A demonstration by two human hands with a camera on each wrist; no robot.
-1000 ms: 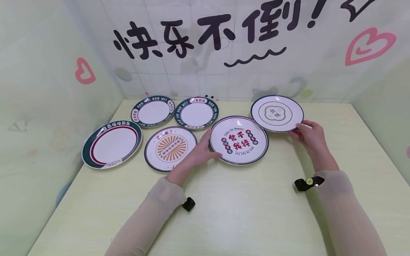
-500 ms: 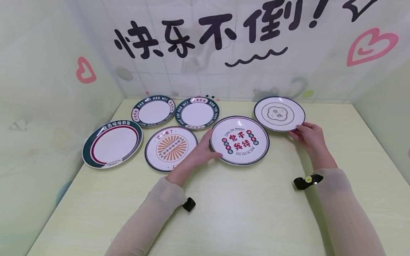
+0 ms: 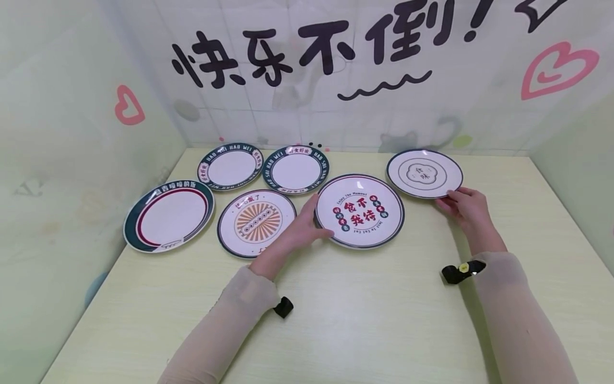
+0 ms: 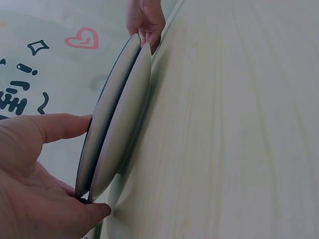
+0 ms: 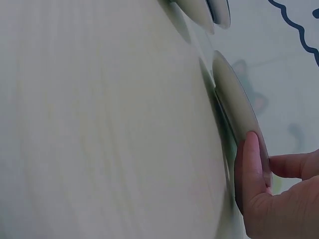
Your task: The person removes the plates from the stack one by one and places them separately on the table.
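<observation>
My left hand [image 3: 304, 226] grips the left rim of a white plate with red lettering [image 3: 360, 210], thumb on the upper side. In the left wrist view, two plate undersides [image 4: 122, 119] show, one close against the other, between the thumb and the fingers below. My right hand [image 3: 467, 213] pinches the near right rim of a smaller white plate with a grey emblem [image 3: 424, 174]. The right wrist view has its thumb over the rim and fingers under the pale underside [image 5: 234, 94]. This plate is raised and slightly tilted.
Left of my hands lie a plate with an orange sunburst [image 3: 257, 224], a green-rimmed plate with a red ring [image 3: 170, 218], and two green-bordered plates [image 3: 231, 184] [image 3: 296, 189] at the back. Walls [image 3: 268, 120] enclose the pale table [image 3: 364, 314] at the back and sides.
My right hand's plate has shifted to the right and a little nearer, widening the gap from the red-lettered plate. The left hand and its plate stay nearly still.
</observation>
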